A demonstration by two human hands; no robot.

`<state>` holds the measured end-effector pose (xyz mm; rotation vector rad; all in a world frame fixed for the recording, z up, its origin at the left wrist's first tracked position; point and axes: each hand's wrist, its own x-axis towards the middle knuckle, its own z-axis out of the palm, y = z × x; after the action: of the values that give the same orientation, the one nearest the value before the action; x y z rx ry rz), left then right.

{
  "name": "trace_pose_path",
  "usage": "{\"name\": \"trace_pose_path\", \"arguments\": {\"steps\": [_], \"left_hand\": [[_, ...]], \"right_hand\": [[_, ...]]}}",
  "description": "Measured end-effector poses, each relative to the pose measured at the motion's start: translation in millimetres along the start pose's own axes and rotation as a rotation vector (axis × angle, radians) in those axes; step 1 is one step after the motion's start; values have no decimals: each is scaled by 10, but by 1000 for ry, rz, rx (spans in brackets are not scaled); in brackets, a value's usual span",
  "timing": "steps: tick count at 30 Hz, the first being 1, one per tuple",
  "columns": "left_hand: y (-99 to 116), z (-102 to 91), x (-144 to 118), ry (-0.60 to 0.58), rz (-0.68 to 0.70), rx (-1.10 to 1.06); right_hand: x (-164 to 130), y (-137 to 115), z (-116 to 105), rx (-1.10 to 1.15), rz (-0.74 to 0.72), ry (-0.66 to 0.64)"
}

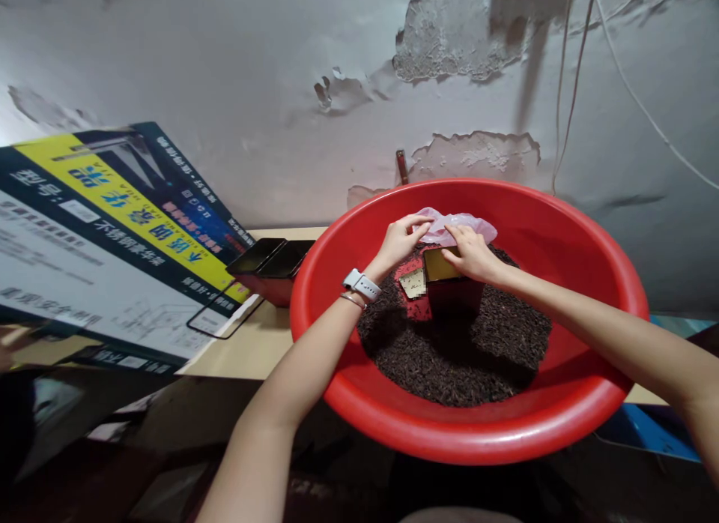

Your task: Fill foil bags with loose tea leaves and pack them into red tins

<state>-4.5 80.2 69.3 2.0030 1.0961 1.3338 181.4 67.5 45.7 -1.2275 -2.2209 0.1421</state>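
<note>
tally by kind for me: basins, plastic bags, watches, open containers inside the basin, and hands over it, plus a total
Red basin: 1
Pinkish plastic bag: 1
Watch: 1
Open container in the basin: 1
Hands: 2 (left hand, right hand)
Total: 6

Container in basin; carton to left

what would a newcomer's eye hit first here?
Likely the big round red plastic basin, centre-right, with loose dark brown bits in its bottom. Next, the left hand and right hand inside it, by the crumpled pale pink plastic bag toward the far side. Then the large yellow-striped printed cardboard box, at the left.
</note>
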Motion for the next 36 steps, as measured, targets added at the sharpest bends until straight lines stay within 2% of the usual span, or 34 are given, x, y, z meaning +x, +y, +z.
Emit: {"name": "trace_pose_path", "arguments": {"steps": [3, 5, 8, 11, 13, 15, 17, 20, 24, 28, 29, 30, 31, 33, 35, 36], "left_hand": [[0, -45, 5, 124, 95, 244], [15, -85, 11, 120, 104, 329], [42, -149, 30, 103, 24, 359], [140, -187, 52, 200, -58, 220], [287, -183, 50, 267, -84, 0], [481, -158, 21, 263, -108, -272], [661, -124, -33, 170, -113, -502], [786, -62, -121, -23, -130, -661], [694, 90, -211, -236, -222, -724], [551, 398, -366, -457, -363, -720], [525, 486, -421, -542, -409, -703], [503, 570, -479, -639, -451, -682], [486, 646, -538, -736, -480, -657], [465, 761, -648, -883, -494, -593], [467, 823, -740, -966, -443, -506], [477, 838, -781, -1013, -394, -448]], "right_hand": [[19, -80, -142, 94, -112, 71], [14, -166, -277, 146, -173, 132], [-1, -273, -476, 161, -175, 230], [7, -295, -582, 165, -134, 301], [26, -269, -585, 197, -122, 331], [47, -235, -556, 248, -113, 348], [61, -208, -530, 307, -97, 367], [63, -199, -563, 368, -89, 451], [37, -227, -775, 357, -158, 604], [16, -242, -1077, 305, -176, 663], [14, -241, -1148, 299, -167, 608], [11, -242, -1212, 288, -151, 491], [7, -247, -1267, 271, -133, 316], [-4, -275, -1338, 214, -104, -116], [-20, -335, -1348, 169, -93, -484], [-28, -374, -1330, 170, -97, -619]]}}
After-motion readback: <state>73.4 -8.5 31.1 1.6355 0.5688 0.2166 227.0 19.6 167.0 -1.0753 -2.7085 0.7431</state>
